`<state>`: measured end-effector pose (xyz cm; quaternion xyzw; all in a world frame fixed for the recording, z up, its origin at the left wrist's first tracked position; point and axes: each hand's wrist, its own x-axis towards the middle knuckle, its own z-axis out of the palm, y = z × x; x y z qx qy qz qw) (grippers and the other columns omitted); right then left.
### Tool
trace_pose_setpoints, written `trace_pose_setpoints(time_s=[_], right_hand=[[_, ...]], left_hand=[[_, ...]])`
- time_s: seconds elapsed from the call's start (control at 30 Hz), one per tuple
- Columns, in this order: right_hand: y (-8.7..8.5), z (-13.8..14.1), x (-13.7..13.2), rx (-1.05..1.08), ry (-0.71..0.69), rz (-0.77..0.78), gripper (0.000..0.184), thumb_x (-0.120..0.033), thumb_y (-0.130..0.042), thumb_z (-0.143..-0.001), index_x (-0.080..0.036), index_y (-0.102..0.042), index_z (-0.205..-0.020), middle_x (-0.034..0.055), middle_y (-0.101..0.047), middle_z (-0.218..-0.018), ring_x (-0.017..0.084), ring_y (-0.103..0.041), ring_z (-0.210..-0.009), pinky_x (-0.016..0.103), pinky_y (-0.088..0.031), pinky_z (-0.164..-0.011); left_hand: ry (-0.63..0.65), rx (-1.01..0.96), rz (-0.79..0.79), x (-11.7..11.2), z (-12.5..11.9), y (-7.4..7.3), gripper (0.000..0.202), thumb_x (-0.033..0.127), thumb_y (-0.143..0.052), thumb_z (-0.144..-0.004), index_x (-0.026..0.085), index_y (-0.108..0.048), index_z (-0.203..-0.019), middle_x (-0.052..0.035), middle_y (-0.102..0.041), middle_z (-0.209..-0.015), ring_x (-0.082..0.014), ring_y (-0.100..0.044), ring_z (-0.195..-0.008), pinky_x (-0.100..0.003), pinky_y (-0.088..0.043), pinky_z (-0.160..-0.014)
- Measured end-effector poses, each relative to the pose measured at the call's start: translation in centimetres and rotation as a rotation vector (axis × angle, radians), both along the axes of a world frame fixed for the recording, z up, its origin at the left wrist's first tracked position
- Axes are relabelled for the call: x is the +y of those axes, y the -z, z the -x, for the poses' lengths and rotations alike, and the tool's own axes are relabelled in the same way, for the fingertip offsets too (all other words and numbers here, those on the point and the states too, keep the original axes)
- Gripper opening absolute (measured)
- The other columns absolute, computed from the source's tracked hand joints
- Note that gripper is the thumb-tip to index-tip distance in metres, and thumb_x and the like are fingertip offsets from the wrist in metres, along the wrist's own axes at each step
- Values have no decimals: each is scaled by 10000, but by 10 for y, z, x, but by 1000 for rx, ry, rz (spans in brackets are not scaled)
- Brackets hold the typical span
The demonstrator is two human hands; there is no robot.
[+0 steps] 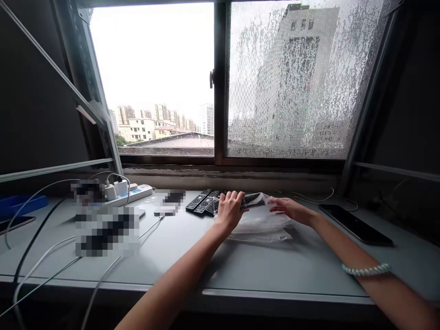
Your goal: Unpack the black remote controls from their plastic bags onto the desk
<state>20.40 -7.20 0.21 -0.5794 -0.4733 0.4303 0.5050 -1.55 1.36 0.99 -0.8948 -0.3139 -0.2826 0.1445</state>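
Note:
My left hand [229,210] reaches to the far middle of the grey table [240,266], its fingers curled round the end of a dark remote [252,200] that lies partly inside a clear plastic bag. My right hand [292,209] rests flat, fingers stretched, on a small pile of clear plastic bags [261,224]. Just left of my left hand lie several black remote controls [203,201] side by side.
A black phone [355,224] lies at the right. A white power strip [132,191] with plugs and white cables [44,261] sits at the left, by a blue tray [20,204]. Behind the table is a window ledge [220,176].

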Motion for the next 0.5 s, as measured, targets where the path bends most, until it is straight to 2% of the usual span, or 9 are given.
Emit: trace_pose_setpoints(time_s=[0.13,0.23,0.4,0.5], right_hand=[[2,-1,1,-40,-5,20,269,-454,-609,-719,-215,-711,-789,86,-633,-1079,216,-591,-880,259,-444,-611],[5,-2,2,-37,42,-20,259,-459,-643,-687,-211,-699,-734,99,-659,-977,234,-594,-866,280,-444,-616],[11,-6,5,-13,102,-96,273,-409,-709,-626,-263,-703,-857,81,-659,-958,238,-584,-877,299,-443,-648],[13,-8,6,-34,77,-116,270,-429,-709,-618,-257,-704,-827,97,-653,-962,249,-574,-888,309,-442,-648]], left_hand=[[24,-8,4,-3,-3,3,463,411,-563,-805,244,-406,-1207,-37,-561,-1016,-218,-508,-929,-354,-344,-822],[42,-3,16,-6,-3,2,462,381,-536,-825,258,-381,-1242,-43,-553,-1028,-221,-507,-942,-359,-348,-825],[55,14,72,-12,-3,-1,451,333,-550,-817,255,-395,-1233,-46,-551,-1037,-224,-504,-966,-368,-351,-851],[53,15,78,-13,-3,-1,432,349,-522,-833,252,-394,-1234,-48,-555,-1033,-224,-511,-955,-368,-363,-837]])
